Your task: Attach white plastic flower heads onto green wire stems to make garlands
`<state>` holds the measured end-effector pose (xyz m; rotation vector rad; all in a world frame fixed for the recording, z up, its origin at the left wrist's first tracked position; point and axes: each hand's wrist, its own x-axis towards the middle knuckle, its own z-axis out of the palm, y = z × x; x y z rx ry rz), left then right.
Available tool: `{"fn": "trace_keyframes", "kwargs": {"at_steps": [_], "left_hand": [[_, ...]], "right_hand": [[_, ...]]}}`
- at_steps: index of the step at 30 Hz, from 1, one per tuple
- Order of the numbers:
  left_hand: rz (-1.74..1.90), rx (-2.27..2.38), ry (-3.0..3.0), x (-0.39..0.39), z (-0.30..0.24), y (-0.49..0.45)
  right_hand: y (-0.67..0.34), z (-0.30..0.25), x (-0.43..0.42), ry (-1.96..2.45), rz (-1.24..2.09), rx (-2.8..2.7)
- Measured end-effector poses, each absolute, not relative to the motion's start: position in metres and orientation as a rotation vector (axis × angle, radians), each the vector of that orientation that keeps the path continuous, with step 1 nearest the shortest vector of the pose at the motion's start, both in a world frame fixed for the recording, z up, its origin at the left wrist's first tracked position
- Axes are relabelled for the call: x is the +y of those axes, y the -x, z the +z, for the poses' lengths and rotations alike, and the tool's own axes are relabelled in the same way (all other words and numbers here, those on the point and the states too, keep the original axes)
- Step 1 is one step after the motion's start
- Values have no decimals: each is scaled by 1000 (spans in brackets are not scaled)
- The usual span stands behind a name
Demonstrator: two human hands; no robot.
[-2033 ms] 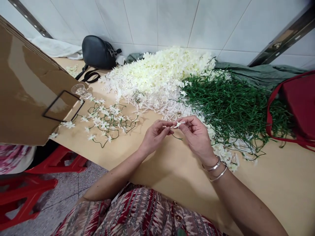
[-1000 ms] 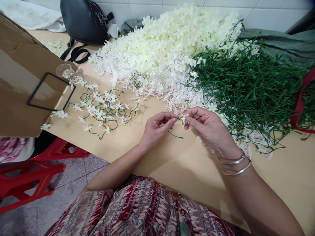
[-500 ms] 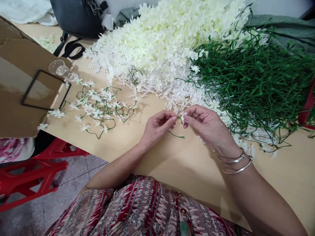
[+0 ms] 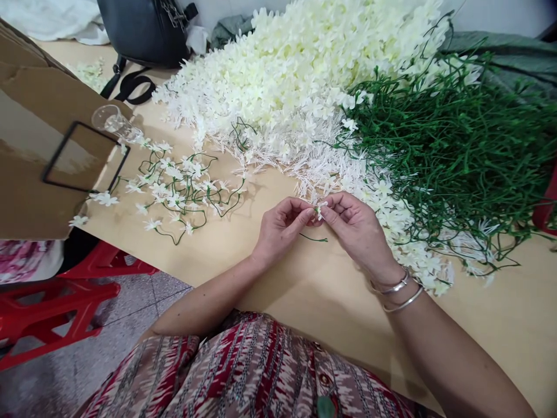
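Note:
My left hand (image 4: pixel 285 227) pinches a thin green plastic stem (image 4: pixel 314 238), whose loose end sticks out below the fingers over the table. Close against it, my right hand (image 4: pixel 354 223) has thumb and forefinger closed on a small white artificial flower (image 4: pixel 321 210) at the stem's tip. The fingertips hide part of the joint between flower and stem. To the left lies a loose cluster of green stems with white flowers (image 4: pixel 176 200). Behind my hands rises a big heap of cream-white petals (image 4: pixel 313 69), with thin white stamens (image 4: pixel 300 157) along its front.
A tangled pile of green stems (image 4: pixel 456 139) lies on the right. At the left are a cardboard box (image 4: pixel 39 133) with a black wire frame (image 4: pixel 52 168), and a tipped clear plastic cup (image 4: pixel 117 123). A black bag (image 4: pixel 143 35) stands at the back. Red stools (image 4: pixel 52 313) are below the table's edge.
My right hand has moved slightly left and closer to my left hand, bringing the flower nearer to the left fingertips. The whole view has shifted a little.

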<state>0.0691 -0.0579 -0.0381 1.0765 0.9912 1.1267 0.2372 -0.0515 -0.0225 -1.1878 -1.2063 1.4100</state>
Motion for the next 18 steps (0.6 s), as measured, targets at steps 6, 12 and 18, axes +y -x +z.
{"fn": "trace_keyframes", "kwargs": {"at_steps": [6,12,18], "left_hand": [[1125,922,-1087,-57,-36,-68],[1130,959,-1111,-58,-37,-68],[1139,980,-1163,-60,-39,-68]], "right_hand": [[-239,-24,-50,1150,1476,-1222],[-238,-22,-51,1164,1457,-1274],[-235,-22,-51,1161,1432,-1269]]}}
